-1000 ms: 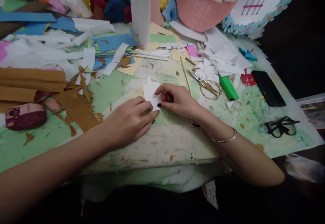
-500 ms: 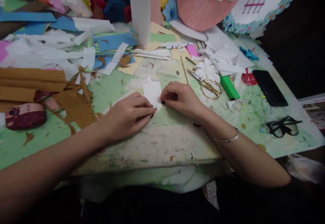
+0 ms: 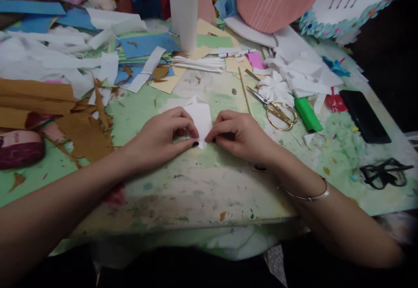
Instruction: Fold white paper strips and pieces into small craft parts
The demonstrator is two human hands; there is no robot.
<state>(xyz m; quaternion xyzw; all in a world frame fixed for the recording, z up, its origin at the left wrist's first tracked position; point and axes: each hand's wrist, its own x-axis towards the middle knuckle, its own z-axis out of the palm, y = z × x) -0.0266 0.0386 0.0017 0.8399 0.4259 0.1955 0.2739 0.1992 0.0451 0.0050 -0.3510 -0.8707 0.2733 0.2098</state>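
A small white piece of paper (image 3: 200,118) lies on the table between my hands, its top end creased to a blunt point. My left hand (image 3: 173,133) pinches its lower left edge between thumb and fingers. On the other side, my right hand (image 3: 240,135) has its fingertips closed on the lower right corner, where the paper is crinkled. To the right of that hand lie gold-handled scissors (image 3: 279,116), a thin wooden stick (image 3: 245,91) and a white paper flower (image 3: 274,87).
A green roll (image 3: 307,113), a black phone (image 3: 365,116) and black glasses (image 3: 385,173) lie at the right. Brown paper (image 3: 35,100) and a maroon case (image 3: 21,149) are on the left. Behind stand a white column (image 3: 183,13) and a pink guitar-like shape (image 3: 277,5).
My right hand has come down onto the paper's lower right corner, from beside it. The left thumb and fingers have shifted their pinch. The view has tilted and moved slightly.
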